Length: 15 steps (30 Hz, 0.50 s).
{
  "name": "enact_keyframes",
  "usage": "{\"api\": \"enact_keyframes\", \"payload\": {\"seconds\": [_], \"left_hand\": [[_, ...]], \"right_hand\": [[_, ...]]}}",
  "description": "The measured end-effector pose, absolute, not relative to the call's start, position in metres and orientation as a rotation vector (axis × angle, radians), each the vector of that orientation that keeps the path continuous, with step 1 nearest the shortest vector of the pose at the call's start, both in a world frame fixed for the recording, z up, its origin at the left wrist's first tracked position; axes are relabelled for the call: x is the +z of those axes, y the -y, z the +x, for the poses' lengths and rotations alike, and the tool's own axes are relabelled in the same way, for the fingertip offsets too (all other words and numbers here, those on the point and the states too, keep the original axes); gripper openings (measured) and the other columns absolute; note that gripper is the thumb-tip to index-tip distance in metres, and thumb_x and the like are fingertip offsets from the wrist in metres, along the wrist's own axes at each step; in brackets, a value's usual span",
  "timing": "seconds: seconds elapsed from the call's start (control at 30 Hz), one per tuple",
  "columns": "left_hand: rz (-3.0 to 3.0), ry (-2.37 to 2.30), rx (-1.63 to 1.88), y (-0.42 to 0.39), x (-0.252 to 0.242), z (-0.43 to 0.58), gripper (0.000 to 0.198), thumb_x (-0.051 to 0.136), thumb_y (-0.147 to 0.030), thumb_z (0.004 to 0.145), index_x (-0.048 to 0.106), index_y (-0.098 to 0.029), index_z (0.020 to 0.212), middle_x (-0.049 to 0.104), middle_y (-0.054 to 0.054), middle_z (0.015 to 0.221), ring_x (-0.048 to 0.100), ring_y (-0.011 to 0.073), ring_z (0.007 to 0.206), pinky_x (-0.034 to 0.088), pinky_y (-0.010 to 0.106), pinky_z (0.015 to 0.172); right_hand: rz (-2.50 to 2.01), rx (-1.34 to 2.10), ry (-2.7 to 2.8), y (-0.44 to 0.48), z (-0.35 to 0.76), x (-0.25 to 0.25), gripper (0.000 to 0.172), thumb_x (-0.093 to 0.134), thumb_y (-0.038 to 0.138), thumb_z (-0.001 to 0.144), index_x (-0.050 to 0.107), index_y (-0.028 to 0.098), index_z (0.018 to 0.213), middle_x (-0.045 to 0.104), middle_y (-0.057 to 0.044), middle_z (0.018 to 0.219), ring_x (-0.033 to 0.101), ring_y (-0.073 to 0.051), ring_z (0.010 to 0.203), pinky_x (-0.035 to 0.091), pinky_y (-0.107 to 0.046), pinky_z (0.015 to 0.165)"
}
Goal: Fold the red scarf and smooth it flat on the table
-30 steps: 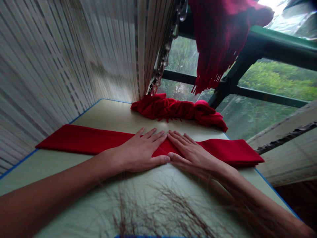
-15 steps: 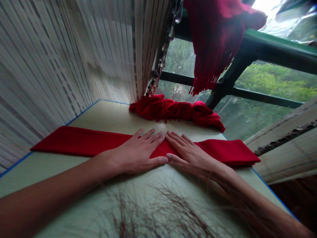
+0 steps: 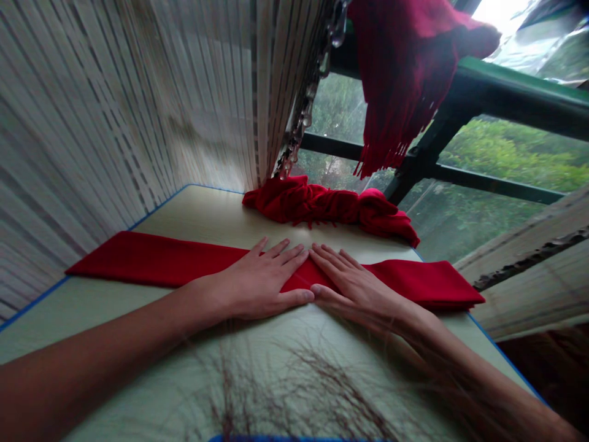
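A long red scarf, folded into a flat strip, lies across the pale table. On its middle rests my left hand, palm down with the fingers spread. My right hand lies flat on the same cloth just to the right, its fingers stretched out. The two thumbs meet, or nearly so, at the strip's near edge. Both hands hide part of the scarf's middle; its right end shows beyond my right hand.
Behind the strip, a crumpled red scarf lies along the table's far edge. Another red fringed scarf hangs over the green window rail. A striped string curtain borders the left side. Strands of hair cross the view's bottom.
Both hands stay flat on the scarf with hardly any movement. The view has shifted slightly, and a blue table edge now shows at the bottom.
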State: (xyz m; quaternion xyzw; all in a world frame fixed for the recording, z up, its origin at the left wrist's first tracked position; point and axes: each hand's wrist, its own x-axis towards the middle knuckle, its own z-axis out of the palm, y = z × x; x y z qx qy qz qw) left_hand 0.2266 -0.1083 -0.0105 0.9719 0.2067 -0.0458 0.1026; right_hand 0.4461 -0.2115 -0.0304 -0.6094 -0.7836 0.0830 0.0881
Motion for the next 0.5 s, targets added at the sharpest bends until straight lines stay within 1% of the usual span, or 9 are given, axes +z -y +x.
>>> {"api": "enact_keyframes", "payload": {"seconds": [0.1,0.3,0.5], "left_hand": [[2.865,-0.603,-0.133,0.107,-0.012,0.227,0.088,0.022,-0.078,0.099,0.011,-0.022,0.166,0.005,0.003,0.171,0.002,0.0260,0.159,0.002,0.055,0.128],[2.862,-0.576,-0.126,0.108,-0.013,0.226,0.089,0.020,-0.079,0.099,0.014,-0.020,0.165,0.006,0.002,0.171,0.002,0.0261,0.159,0.002,0.055,0.128],[2.869,-0.579,-0.115,0.107,-0.012,0.226,0.088,0.021,-0.078,0.099,0.015,-0.020,0.165,0.008,0.004,0.171,0.004,0.0262,0.159,0.003,0.055,0.128]], "right_hand": [[-1.848,0.271,2.338,0.213,0.449,-0.026,0.082,0.036,0.067,0.102,0.024,0.014,0.163,0.021,-0.013,0.170,0.015,-0.028,0.159,0.014,-0.054,0.129],[-1.878,0.187,2.284,0.214,0.460,-0.021,0.076,0.028,0.066,0.104,0.022,0.019,0.164,0.020,-0.008,0.171,0.013,-0.026,0.159,0.013,-0.055,0.129],[-1.916,0.182,2.360,0.212,0.461,-0.029,0.077,0.031,0.067,0.103,0.024,0.019,0.163,0.022,-0.010,0.170,0.015,-0.027,0.158,0.015,-0.055,0.129]]}}
